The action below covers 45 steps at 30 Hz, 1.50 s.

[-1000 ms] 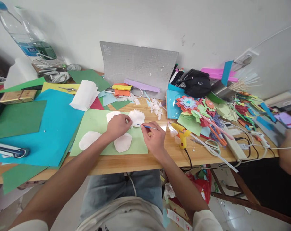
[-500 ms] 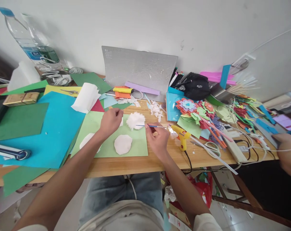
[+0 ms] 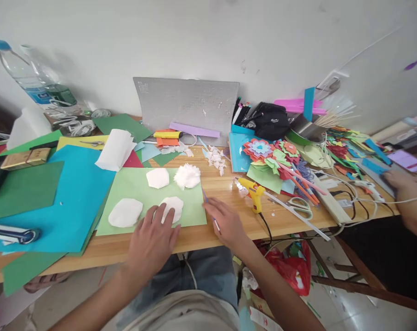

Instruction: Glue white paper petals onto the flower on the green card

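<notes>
My left hand (image 3: 151, 246) has its fingers spread over the lower right white paper piece (image 3: 176, 208), with fingertips on it. My right hand (image 3: 229, 225) rests at the right edge of a light green sheet (image 3: 194, 211), closed round a thin blue-and-white stick (image 3: 204, 195) that may be a pen refill. Two other flat white paper pieces, one at lower left (image 3: 125, 213) and one at upper middle (image 3: 157, 178), lie on this sheet. A ruffled white paper flower (image 3: 187, 176) is at its upper right.
Right of my hand lie a yellow glue gun (image 3: 255, 195) and scissors (image 3: 301, 209). Paper scraps (image 3: 217, 158) and layered paper flowers (image 3: 259, 151) are farther back. Blue paper (image 3: 87, 184) covers the left side. Another person's hand (image 3: 404, 184) is at far right.
My left hand has come down and opened onto the lower right white piece. My right hand has drawn the stick back from the ruffled flower, toward the sheet's right edge.
</notes>
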### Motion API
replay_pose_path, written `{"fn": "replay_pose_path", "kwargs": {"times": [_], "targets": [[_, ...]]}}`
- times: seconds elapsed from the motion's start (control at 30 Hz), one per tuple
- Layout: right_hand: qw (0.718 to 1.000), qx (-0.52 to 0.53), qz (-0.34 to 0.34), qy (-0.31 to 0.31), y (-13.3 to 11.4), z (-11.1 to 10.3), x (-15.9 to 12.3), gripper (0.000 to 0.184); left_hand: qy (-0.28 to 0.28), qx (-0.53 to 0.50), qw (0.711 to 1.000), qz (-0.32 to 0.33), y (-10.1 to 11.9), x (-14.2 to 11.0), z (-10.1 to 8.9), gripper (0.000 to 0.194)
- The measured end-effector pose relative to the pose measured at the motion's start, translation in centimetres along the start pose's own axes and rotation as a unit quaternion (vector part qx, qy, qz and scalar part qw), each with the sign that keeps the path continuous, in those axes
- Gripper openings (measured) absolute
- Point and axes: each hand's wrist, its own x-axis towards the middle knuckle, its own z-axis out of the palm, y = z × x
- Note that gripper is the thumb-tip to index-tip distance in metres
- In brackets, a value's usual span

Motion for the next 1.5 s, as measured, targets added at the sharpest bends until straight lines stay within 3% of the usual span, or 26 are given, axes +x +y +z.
{"fn": "replay_pose_path", "kwargs": {"times": [0.1, 0.33, 0.67, 0.77, 0.9, 0.97, 1.03, 1.17, 1.3, 1.4, 1.5], "targets": [[0.997, -0.019, -0.034, -0.064, -1.0, 0.6, -0.5, 0.049, 0.02, 0.031, 0.999, -0.005, 0.0, -2.4, 1.2, 0.045], [0.996, -0.067, -0.027, -0.051, -2.9, 1.2, -4.5, 0.041, 0.049, 0.02, 0.998, 0.033, -0.5, -4.4, 3.2, 0.051], [0.999, -0.027, -0.008, -0.02, -3.7, 1.2, -3.7, 0.04, 0.048, -0.032, 0.997, 0.053, -3.8, -1.0, 3.5, 0.046], [1.0, -0.014, -0.001, 0.009, -2.5, 0.9, -3.5, 0.043, 0.045, -0.03, 0.997, 0.046, -4.8, -1.0, 3.4, 0.046], [0.994, -0.075, 0.051, 0.06, 0.0, 0.0, -3.1, 0.044, 0.058, -0.048, 0.996, 0.052, -5.1, -0.8, 2.5, 0.051], [0.989, -0.111, 0.074, 0.062, 1.2, -0.3, -2.8, 0.041, 0.077, -0.063, 0.992, 0.075, -4.6, 0.7, 1.6, 0.052], [0.985, -0.141, 0.09, 0.043, 2.0, -0.5, -2.4, 0.038, 0.076, -0.074, 0.988, 0.112, -3.8, 3.8, 0.6, 0.044], [0.981, -0.165, 0.103, 0.0, 2.4, -0.4, -1.8, 0.036, -0.005, -0.083, 0.98, 0.18, -1.1, 13.2, -0.3, 0.035], [0.981, -0.149, 0.12, -0.018, 2.1, -0.5, -1.4, 0.035, -0.058, -0.045, 0.97, 0.231, 1.1, 21.3, 1.2, 0.028], [0.983, -0.136, 0.125, -0.021, 2.0, -0.5, -1.3, 0.034, -0.051, -0.009, 0.964, 0.26, 2.1, 24.2, 2.7, 0.027], [0.984, -0.123, 0.128, -0.013, 2.2, -0.1, -1.3, 0.034, -0.037, 0.011, 0.957, 0.286, 2.9, 25.3, 3.8, 0.027]]}}
